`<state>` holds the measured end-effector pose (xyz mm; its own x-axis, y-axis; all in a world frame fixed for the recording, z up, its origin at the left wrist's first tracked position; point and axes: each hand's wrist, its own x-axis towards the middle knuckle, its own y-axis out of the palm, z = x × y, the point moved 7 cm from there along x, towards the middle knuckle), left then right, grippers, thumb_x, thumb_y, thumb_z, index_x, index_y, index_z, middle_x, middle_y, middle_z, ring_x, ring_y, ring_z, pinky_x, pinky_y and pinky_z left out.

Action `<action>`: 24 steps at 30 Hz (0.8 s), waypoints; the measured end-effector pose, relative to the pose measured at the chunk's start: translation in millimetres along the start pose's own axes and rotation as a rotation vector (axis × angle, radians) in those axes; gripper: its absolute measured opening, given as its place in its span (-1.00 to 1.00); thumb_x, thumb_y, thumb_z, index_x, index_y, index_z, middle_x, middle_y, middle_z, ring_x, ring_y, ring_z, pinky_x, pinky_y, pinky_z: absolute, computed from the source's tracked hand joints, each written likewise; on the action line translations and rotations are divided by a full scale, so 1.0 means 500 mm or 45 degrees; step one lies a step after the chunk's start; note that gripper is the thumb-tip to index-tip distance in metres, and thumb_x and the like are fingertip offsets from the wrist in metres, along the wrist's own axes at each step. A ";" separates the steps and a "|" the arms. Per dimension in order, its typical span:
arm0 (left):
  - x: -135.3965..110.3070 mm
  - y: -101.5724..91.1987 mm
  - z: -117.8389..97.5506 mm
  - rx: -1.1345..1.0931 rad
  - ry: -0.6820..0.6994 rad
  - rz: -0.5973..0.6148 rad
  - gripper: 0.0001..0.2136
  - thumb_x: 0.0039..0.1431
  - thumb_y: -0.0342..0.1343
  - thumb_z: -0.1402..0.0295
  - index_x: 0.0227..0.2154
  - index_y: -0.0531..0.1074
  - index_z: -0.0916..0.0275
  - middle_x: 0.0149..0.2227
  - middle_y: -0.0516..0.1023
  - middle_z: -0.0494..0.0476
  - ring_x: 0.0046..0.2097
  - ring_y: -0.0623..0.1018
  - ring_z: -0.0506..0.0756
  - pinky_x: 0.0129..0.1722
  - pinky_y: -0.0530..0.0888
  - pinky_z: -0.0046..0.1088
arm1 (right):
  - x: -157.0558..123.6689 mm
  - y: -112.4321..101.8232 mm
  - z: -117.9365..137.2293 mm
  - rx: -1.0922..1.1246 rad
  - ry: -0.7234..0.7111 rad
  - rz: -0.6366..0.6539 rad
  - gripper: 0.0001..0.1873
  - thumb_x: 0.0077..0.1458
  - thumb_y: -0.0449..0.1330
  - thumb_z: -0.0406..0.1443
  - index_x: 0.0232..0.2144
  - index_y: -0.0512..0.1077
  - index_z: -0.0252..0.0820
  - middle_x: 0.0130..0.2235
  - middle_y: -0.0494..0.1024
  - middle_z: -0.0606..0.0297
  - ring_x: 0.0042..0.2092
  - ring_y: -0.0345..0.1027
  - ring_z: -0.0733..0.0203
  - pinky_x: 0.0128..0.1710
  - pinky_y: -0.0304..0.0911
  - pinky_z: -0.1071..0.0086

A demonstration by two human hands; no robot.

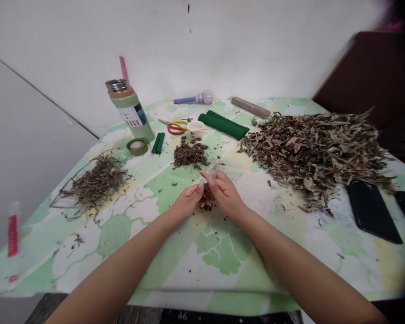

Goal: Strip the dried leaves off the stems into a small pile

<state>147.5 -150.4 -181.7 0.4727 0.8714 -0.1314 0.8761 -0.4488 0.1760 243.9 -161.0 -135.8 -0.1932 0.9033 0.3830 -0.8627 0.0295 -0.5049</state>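
My left hand (pixel 188 200) and my right hand (pixel 224 192) meet at the middle of the table, fingers curled together around a small clump of dried leaves (pixel 206 200). Just beyond them lies a small heap of crumbled dark leaf bits (pixel 190 154). A large pile of whole dried leaves (pixel 317 150) spreads to the right. A pile of thin dry stems (pixel 96 182) lies to the left.
The table wears a green and white patterned cloth (pixel 219 256). At the back stand a green flask (pixel 131 110), a tape roll (pixel 137 146), scissors (pixel 177 127), a small white cup (pixel 196 128), green rolls (pixel 224 124) and a brush (pixel 195 97). Two dark phones (pixel 373 211) lie at right.
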 end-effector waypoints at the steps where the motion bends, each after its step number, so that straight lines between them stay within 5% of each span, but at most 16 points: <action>1: 0.001 -0.004 0.004 -0.063 -0.012 -0.036 -0.58 0.01 0.04 -0.07 -0.49 0.37 0.27 -0.55 0.39 0.03 -0.48 0.34 -0.03 -0.42 0.31 -0.49 | -0.001 0.004 0.010 -0.158 -0.058 0.041 -0.52 0.26 -0.20 -0.10 0.03 0.36 -0.10 -0.33 0.31 0.21 -0.19 0.25 0.13 -0.09 0.18 0.12; 4: 0.000 -0.012 0.011 -0.207 -0.081 -0.099 -0.63 -0.06 0.15 0.00 -0.44 0.39 0.26 -0.53 0.39 0.01 -0.45 0.38 -0.02 -0.38 0.33 -0.48 | -0.003 0.012 0.021 -0.551 -0.132 0.109 -0.52 0.23 -0.13 -0.11 0.15 0.22 -0.04 0.01 0.29 0.08 0.09 0.06 -0.03 0.10 -0.07 -0.06; 8: -0.004 -0.021 0.011 -0.179 -0.210 -0.119 -0.69 -0.24 0.33 0.19 -0.56 0.40 0.32 -0.57 0.42 0.02 -0.47 0.41 -0.02 -0.36 0.33 -0.46 | -0.005 0.029 0.021 -0.658 -0.279 0.254 -0.54 0.23 -0.11 -0.25 0.16 0.19 -0.14 0.28 0.04 0.22 0.30 -0.29 0.05 0.23 -0.32 0.05; 15: -0.005 -0.035 0.007 -0.001 -0.199 -0.056 -0.59 -0.25 0.30 0.05 -0.69 0.41 0.37 -0.66 0.43 0.07 -0.54 0.38 -0.04 -0.46 0.28 -0.50 | -0.005 0.046 0.023 -0.404 -0.326 0.457 -0.39 0.21 -0.04 -0.33 0.27 -0.13 -0.18 0.23 0.17 0.13 0.29 -0.12 0.21 0.26 -0.38 0.02; 20: -0.005 -0.018 0.005 -0.135 -0.238 -0.048 -0.53 -0.23 0.25 -0.03 -0.55 0.45 0.38 -0.56 0.48 0.10 -0.45 0.46 0.00 -0.33 0.39 -0.43 | -0.006 0.033 0.019 -0.376 -0.375 0.347 -0.53 0.20 -0.06 -0.40 0.16 0.17 -0.13 0.20 0.24 0.17 0.26 -0.01 0.23 0.25 -0.29 0.03; 24: 0.000 -0.012 -0.003 -0.232 -0.211 -0.023 -0.64 -0.16 0.28 0.11 -0.57 0.43 0.37 -0.58 0.44 0.03 -0.48 0.41 -0.06 -0.33 0.37 -0.49 | 0.002 0.013 0.003 -0.397 -0.345 0.211 -0.58 0.15 0.09 -0.30 0.08 0.30 -0.12 0.14 0.33 0.17 0.19 0.14 0.14 0.18 -0.07 0.04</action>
<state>142.2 -147.5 -181.1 0.4791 0.8279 -0.2916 0.8603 -0.3769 0.3434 237.6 -160.8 -137.5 -0.4687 0.7630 0.4451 -0.6356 0.0587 -0.7698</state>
